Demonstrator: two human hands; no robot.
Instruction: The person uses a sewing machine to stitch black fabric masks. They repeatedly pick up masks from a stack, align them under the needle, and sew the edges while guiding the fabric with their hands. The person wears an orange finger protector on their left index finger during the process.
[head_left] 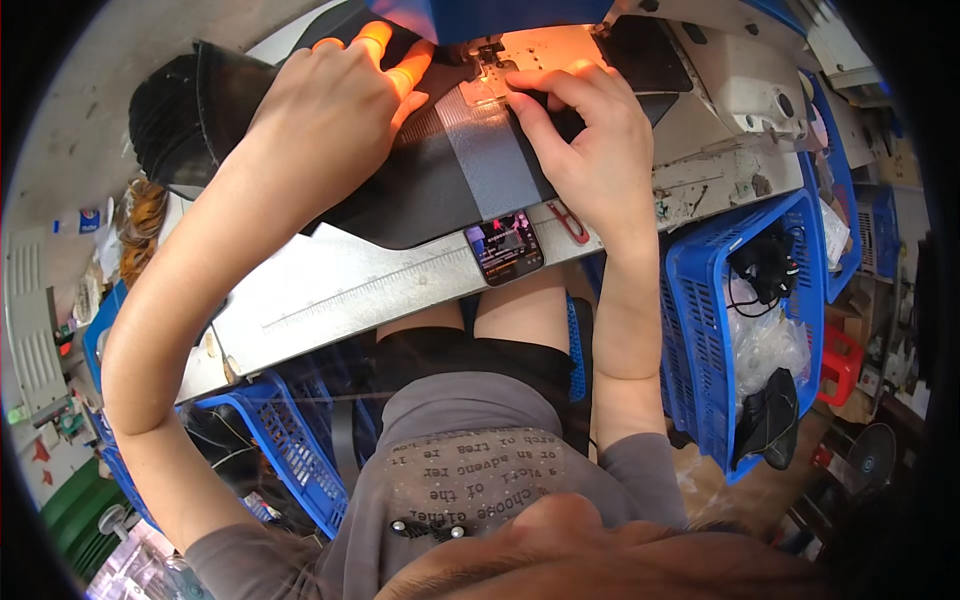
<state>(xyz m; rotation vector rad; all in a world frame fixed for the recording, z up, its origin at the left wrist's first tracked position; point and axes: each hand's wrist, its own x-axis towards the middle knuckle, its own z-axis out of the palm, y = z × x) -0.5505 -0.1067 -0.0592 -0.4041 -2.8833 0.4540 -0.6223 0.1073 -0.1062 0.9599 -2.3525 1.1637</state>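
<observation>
Black cloth (425, 190) with a grey band (480, 155) is lying on the table (290, 320), its upper edge reaching the sewing machine's lit metal plate (550, 50). Left hand (335, 105) is resting on the cloth, fingers spread, not clenching. Right hand (600, 125) is hovering by the needle area, thumb and forefinger nearly meeting; cannot tell whether they are pinching anything. Phone (503, 247) and red snips (568, 222) are lying just below the cloth.
</observation>
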